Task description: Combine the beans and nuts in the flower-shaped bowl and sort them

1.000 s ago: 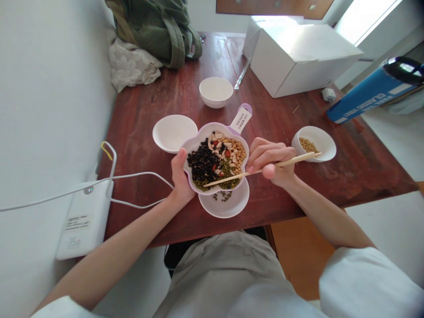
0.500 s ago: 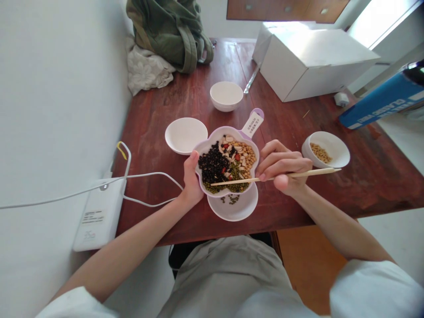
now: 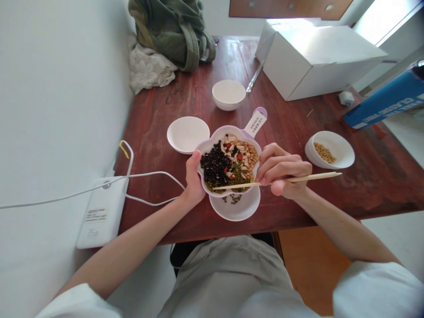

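Pale, short, loose sleeves point(image 3: 374, 287) are worn above bare forearms and bare hands, and a light grey-beige garment point(image 3: 238, 274) with soft creases is seen draped over the lap, no markings being discernible.

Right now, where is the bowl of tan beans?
Head view, right side of the table: the bowl of tan beans sits just right of the right hand.

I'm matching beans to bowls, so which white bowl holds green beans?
The near bowl, partly hidden by the lobed dish in the left hand. Green beans lie in it; the rightmost bowl holds tan beans; the left bowl and far bowl look empty.
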`<state>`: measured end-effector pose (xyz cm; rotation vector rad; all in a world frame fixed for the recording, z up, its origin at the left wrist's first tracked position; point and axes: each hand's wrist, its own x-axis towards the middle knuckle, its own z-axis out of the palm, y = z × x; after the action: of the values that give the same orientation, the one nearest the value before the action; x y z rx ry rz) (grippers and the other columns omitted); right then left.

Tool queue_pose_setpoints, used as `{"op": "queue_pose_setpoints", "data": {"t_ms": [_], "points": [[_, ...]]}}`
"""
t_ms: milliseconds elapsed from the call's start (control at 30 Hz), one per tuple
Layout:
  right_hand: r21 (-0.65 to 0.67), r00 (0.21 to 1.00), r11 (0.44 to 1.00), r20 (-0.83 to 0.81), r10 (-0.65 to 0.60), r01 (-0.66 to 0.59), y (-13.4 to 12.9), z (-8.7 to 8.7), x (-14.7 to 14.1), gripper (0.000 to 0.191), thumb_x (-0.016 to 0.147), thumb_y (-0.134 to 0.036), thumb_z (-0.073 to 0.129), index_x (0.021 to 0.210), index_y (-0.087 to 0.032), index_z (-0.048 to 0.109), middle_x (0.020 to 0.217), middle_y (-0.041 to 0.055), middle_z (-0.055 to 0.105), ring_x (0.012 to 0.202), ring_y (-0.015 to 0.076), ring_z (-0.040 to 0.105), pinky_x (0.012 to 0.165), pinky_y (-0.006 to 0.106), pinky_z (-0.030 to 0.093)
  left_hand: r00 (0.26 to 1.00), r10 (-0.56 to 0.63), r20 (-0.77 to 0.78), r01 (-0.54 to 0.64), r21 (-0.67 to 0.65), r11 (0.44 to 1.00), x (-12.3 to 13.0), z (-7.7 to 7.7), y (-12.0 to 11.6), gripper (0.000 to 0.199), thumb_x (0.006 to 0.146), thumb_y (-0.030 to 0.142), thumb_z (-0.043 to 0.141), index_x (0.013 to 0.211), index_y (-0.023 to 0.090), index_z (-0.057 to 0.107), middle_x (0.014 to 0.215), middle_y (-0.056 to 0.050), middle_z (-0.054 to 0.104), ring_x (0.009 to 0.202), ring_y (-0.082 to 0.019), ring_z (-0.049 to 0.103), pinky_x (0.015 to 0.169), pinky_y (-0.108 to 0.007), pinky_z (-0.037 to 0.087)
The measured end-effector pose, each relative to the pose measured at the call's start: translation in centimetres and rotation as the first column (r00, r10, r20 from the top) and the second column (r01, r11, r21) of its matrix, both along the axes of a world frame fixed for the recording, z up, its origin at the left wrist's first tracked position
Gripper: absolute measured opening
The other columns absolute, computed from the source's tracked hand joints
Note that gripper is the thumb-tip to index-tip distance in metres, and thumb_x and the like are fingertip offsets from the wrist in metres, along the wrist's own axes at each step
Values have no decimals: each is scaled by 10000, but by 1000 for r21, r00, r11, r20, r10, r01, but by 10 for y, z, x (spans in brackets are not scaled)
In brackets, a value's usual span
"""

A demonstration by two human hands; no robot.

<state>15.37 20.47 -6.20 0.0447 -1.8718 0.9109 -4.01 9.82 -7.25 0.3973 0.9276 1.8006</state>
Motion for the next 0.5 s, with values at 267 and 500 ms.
{"op": "queue_pose_setpoints", "data": {"t_ms": [267, 500], "points": [[-74, 1000, 997, 9, -10, 10, -2, 0, 0, 387, 964, -589, 815, 747, -270, 805, 621, 14, 784, 568, 211, 670, 635, 427, 514, 1000, -4, 3, 4, -4, 1000, 0, 1, 0, 508, 776, 706, 836, 933, 224, 800, 1107, -59, 870, 1331, -393, 737, 1126, -485, 622], [-123, 1000, 992, 9, -11, 12, 0, 5, 1, 408, 960, -584, 818, 703, -267, 798, 603, 17, 773, 517, 201, 636, 622, 434, 508, 1000, 1, 13, -1, 3, 1000, -1, 0, 0, 495, 777, 694, 846, 945, 230, 802, 1097, -52, 869, 1358, -397, 723, 1133, -477, 621]]}}
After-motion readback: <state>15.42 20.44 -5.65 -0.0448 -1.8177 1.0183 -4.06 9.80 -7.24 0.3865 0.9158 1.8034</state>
